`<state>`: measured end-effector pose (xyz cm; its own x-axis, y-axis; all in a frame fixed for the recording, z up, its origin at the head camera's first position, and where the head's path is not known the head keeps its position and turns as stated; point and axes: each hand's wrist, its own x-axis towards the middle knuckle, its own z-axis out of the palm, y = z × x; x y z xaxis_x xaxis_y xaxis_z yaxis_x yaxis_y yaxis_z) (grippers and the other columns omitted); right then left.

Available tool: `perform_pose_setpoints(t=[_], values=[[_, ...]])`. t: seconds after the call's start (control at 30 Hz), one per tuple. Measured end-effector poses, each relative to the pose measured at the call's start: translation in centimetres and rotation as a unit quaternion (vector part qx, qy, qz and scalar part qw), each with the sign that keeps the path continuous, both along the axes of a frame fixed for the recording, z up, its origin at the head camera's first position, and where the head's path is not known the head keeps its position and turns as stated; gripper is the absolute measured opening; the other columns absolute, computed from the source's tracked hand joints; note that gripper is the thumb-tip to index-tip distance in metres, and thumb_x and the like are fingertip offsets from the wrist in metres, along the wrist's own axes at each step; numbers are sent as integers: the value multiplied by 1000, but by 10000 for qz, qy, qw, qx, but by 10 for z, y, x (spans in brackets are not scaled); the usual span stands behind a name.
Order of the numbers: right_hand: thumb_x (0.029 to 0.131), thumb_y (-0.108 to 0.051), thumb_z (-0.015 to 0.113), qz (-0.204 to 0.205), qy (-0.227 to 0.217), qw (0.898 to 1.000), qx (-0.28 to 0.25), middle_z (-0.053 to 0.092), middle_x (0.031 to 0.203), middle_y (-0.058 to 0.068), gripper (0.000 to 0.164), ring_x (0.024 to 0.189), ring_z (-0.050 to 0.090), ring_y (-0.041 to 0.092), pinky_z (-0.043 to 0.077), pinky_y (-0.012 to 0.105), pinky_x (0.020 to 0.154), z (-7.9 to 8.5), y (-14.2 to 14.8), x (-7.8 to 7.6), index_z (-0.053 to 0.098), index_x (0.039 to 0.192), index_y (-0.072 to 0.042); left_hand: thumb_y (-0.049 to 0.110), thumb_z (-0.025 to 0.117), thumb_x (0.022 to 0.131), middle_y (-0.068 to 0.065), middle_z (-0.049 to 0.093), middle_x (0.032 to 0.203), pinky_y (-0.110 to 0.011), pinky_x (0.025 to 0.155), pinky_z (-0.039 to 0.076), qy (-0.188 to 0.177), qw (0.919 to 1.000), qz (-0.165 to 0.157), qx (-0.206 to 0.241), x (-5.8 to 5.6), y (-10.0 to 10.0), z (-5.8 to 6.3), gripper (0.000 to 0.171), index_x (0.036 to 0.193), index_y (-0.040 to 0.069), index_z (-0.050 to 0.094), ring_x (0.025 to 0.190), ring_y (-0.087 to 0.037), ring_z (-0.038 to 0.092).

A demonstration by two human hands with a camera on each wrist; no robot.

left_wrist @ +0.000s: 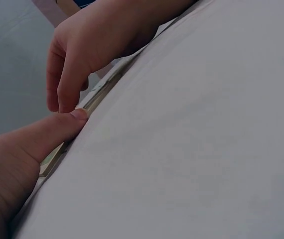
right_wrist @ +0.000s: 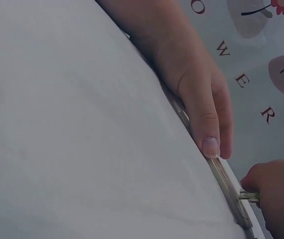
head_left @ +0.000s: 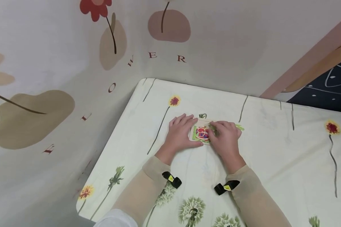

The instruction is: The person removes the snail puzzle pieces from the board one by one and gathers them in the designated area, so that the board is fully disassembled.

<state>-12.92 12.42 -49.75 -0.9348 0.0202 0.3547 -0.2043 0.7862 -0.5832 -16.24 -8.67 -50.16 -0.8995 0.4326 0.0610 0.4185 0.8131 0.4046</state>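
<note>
A small flat puzzle board [head_left: 201, 134] with a red, blue and green picture lies on the table between both hands. My left hand [head_left: 179, 134] holds it by the left side, the thumb along its near edge and the fingers at its far left. Over the board's right part, my right hand [head_left: 225, 138] pinches a small greenish puzzle piece [right_wrist: 250, 196] between thumb and fingers. In the left wrist view the board's thin edge [left_wrist: 57, 162] shows beneath the left thumb. The right hand's fingers hide much of the piece in the head view.
A white cloth with printed flowers covers the table [head_left: 272, 151]. Pale curtains [head_left: 216, 47] with flower shapes and letters hang along its left and far sides. A dark patterned cloth [head_left: 326, 88] is at the far right. Each wrist wears a small black camera [head_left: 171, 180].
</note>
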Motion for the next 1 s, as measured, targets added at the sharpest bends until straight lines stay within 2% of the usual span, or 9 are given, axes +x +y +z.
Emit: perform_pose_setpoints(t=[0.2, 0.33, 0.57, 0.67, 0.83, 1.0], values=[[86, -7, 86, -86, 305, 9989, -348, 77, 117, 16, 28, 112, 61, 38, 27, 68, 102, 1, 12, 8, 83, 114, -6, 76, 83, 76, 2, 40, 169, -56, 124, 20, -41, 10000, 7, -46, 1, 2, 0, 104, 160, 25, 50, 158, -28, 26], [84, -3, 86, -190, 566, 9962, -630, 78, 113, 15, 29, 108, 63, 37, 27, 65, 100, -1, 23, 10, 83, 112, -4, 76, 83, 76, 2, 39, 169, -56, 124, 20, -53, 10000, 22, -42, 1, 2, -2, 104, 161, 26, 50, 159, -27, 25], [87, -3, 82, -611, 938, 9928, -421, 78, 113, 18, 26, 108, 63, 40, 25, 64, 98, 0, 55, 10, 82, 113, -1, 75, 83, 76, 3, 39, 169, -55, 125, 19, -38, 10000, -6, 37, 1, 2, -3, 104, 161, 25, 50, 159, -27, 26], [87, -2, 82, -869, 907, 9911, -441, 78, 114, 19, 27, 108, 62, 41, 24, 63, 100, 0, 69, 12, 82, 114, 0, 75, 84, 76, 3, 39, 169, -55, 125, 19, -36, 10000, -15, 66, 1, 2, -3, 104, 160, 24, 50, 158, -27, 26], [86, -1, 83, -1168, 690, 9878, -759, 77, 117, 20, 29, 112, 62, 43, 24, 62, 98, -1, 88, 18, 82, 115, 0, 75, 84, 75, 2, 39, 169, -55, 125, 18, -7, 10000, -22, 50, 1, 1, -3, 105, 160, 24, 50, 158, -27, 26], [87, -5, 83, -1499, 277, 9835, -973, 77, 119, 18, 32, 118, 63, 42, 25, 63, 105, -2, 100, 23, 82, 118, -3, 76, 83, 75, 3, 39, 169, -54, 124, 19, 8, 10000, -7, -9, 0, -1, -4, 105, 160, 25, 51, 158, -27, 26]])
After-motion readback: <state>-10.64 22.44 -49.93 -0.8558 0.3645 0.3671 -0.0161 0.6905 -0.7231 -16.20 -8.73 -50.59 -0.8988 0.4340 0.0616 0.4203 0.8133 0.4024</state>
